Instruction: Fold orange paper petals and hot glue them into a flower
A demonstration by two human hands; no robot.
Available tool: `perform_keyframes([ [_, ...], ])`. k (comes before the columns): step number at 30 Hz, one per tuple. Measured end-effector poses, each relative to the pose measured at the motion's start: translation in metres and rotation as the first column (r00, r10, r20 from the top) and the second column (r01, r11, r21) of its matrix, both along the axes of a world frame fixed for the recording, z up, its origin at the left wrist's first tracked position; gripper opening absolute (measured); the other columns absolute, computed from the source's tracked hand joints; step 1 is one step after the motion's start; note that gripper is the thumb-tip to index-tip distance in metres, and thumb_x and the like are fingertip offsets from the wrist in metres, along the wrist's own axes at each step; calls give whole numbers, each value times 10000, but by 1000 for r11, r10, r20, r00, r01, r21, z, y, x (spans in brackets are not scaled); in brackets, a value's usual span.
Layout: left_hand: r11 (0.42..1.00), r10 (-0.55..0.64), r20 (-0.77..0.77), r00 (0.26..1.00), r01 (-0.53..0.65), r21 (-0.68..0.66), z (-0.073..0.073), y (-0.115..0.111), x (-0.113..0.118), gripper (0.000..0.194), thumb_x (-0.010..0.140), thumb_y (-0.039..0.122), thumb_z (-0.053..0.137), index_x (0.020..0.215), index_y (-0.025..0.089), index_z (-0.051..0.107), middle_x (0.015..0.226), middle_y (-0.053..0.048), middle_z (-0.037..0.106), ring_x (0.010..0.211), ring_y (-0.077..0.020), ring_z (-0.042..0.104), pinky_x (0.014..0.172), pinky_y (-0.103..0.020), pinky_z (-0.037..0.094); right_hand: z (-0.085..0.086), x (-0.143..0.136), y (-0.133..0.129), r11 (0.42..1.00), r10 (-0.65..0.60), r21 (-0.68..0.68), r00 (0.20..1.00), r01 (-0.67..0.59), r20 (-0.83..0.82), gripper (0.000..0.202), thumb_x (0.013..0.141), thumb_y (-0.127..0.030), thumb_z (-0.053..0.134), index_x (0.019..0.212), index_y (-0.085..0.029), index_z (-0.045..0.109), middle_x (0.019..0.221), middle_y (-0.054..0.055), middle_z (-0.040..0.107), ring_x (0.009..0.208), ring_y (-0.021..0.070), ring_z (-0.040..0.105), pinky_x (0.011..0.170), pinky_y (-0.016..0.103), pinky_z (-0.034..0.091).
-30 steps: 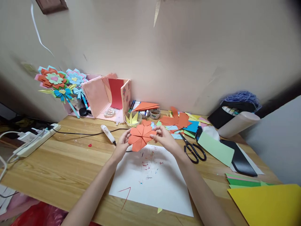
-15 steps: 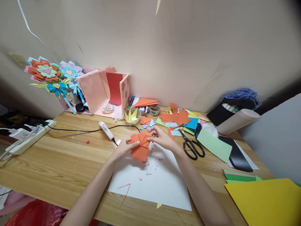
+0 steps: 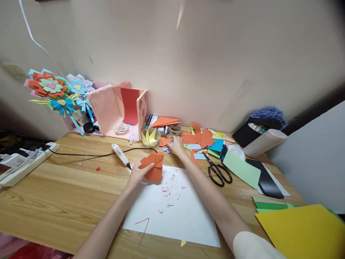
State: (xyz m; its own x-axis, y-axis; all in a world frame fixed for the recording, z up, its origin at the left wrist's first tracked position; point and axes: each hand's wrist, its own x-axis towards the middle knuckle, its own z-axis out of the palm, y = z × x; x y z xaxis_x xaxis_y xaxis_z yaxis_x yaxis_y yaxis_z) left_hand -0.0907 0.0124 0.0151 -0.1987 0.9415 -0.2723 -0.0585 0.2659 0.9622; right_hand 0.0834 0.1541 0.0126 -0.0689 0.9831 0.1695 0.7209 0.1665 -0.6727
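My left hand (image 3: 138,174) pinches an orange folded-paper flower (image 3: 155,169) at its left side, thumb on top, above the upper left of a white paper sheet (image 3: 172,223). Stretched forward, my right hand (image 3: 177,145) is at a small pile of folded orange paper pieces (image 3: 164,141), with its thumb and fingers apart. Small purple paper pieces (image 3: 167,150) lie just below that pile. Whether its fingertips touch a piece is hard to see.
Black-handled scissors (image 3: 217,169) lie right of my right forearm, near orange paper scraps (image 3: 201,138). A white glue gun (image 3: 120,155) with a black cord lies left. Behind stand a clear bowl (image 3: 150,142) and a pink box (image 3: 104,111). Yellow paper (image 3: 302,226) lies front right.
My right hand has let go of the orange flower and moved forward to the small orange pieces. My left hand keeps the flower, now slightly lower and further left.
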Motion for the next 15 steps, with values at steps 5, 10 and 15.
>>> perform_keyframes([
  [5,995,95,49,994,-95,-11,-2,0,-2,468,486,434,774,806,104,688,880,-113,703,767,-224,641,647,-276,483,-6,-10,13,1000,15,12,1000,-15,15,369,600,-164,678,963,-142,612,990,124,592,992,269,507,848,374,389],
  [10,992,125,121,985,-123,-23,2,-3,0,452,491,416,780,794,99,675,850,-106,702,739,-203,635,617,-254,467,3,-1,8,998,58,-6,996,-59,-69,100,679,-184,592,776,-171,613,851,52,626,842,194,564,752,313,428],
  [15,986,165,206,965,-164,-20,6,-5,2,437,499,390,785,810,103,676,876,-98,702,788,-203,631,672,-259,470,38,25,-28,994,100,-28,973,-108,-206,139,756,-313,526,789,-181,555,875,38,621,726,147,581,675,279,449],
])
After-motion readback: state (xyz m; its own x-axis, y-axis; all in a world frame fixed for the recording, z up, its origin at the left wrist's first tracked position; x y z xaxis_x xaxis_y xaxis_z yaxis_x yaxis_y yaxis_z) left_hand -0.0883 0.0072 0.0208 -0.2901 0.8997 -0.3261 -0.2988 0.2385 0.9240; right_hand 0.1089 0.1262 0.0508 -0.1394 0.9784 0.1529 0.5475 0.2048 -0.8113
